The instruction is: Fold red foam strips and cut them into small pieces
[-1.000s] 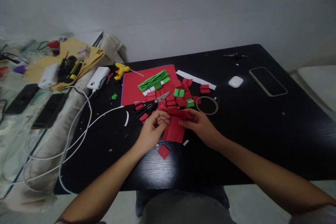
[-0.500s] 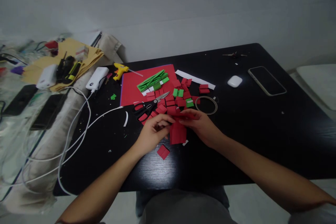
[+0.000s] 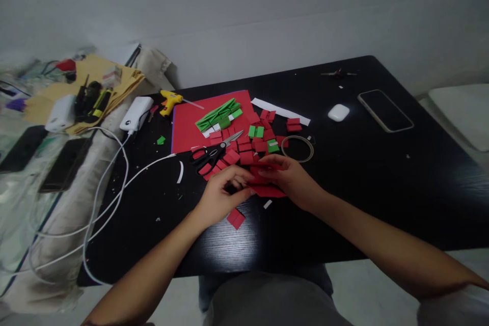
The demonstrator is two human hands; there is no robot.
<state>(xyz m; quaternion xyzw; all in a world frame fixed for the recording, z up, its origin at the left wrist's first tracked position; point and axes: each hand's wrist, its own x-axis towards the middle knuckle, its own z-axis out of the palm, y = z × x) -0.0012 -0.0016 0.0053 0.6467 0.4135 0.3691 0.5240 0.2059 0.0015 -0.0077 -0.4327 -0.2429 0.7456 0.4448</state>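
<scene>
Between both hands is a piece of red paper (image 3: 267, 191), creased and partly folded, held just above the table. My left hand (image 3: 225, 193) pinches its left end between thumb and fingers. My right hand (image 3: 292, 178) grips the right side, fingers bent over the top. Fingers cover part of the paper. Just beyond lie several small folded red paper pieces (image 3: 246, 157), two green ones among them, such as the green piece (image 3: 255, 131). Black-handled scissors (image 3: 214, 154) rest on the pile. A single red square (image 3: 236, 218) lies nearer me, below my left hand.
Red sheets (image 3: 187, 127) carry a bundle of folded green paper (image 3: 218, 114). A yellow glue gun (image 3: 170, 102) lies behind at left; a tape ring (image 3: 311, 150) is right of the pile. White cables (image 3: 124, 183) loop across the left. A phone (image 3: 385, 110) and white case (image 3: 338, 112) sit right.
The red paper hung down as a flat strip between my hands; now its lower part is folded up and lies sideways. My view has shifted slightly.
</scene>
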